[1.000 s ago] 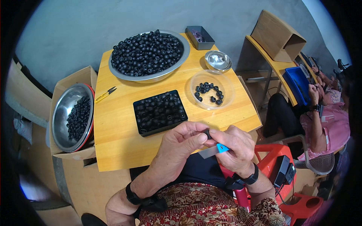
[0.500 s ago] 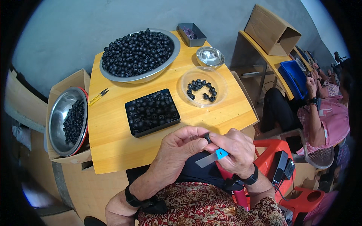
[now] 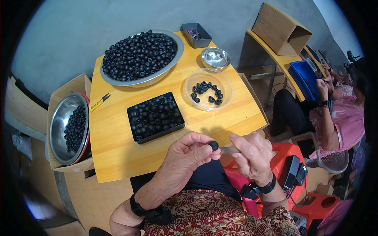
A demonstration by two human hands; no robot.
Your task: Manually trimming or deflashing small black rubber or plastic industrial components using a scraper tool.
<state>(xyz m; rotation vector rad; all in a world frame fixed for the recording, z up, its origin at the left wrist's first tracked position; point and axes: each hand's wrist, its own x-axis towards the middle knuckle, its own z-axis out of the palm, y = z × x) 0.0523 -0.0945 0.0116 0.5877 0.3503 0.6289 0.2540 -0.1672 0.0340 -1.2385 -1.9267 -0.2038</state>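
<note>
In front of the table's near edge, my left hand (image 3: 185, 157) pinches a small round black rubber-like part (image 3: 213, 145) between thumb and fingers. My right hand (image 3: 254, 157) is closed around a flat metal blade (image 3: 229, 150); its blue grip is hidden by the fingers. The blade points left, its tip at or very close to the black part; whether they touch I cannot tell. Just beyond my hands lies a black rectangular tray (image 3: 159, 135) full of similar parts. Farther right, a clear round plastic tub (image 3: 226, 100) has several such parts in it.
A large metal basin (image 3: 173, 63) heaped with black parts stands at the back. Behind the tub are a small metal bowl (image 3: 215, 58) and a grey box (image 3: 201, 42). Yellow thread snips (image 3: 99, 102) lie at the left edge. Another person (image 3: 338, 122) sits at right beside a red stool (image 3: 281, 157).
My right hand has moved slightly right, away from the left, and turned the blade toward the black part. The blue grip has gone out of sight. My left hand keeps hold of the part.
</note>
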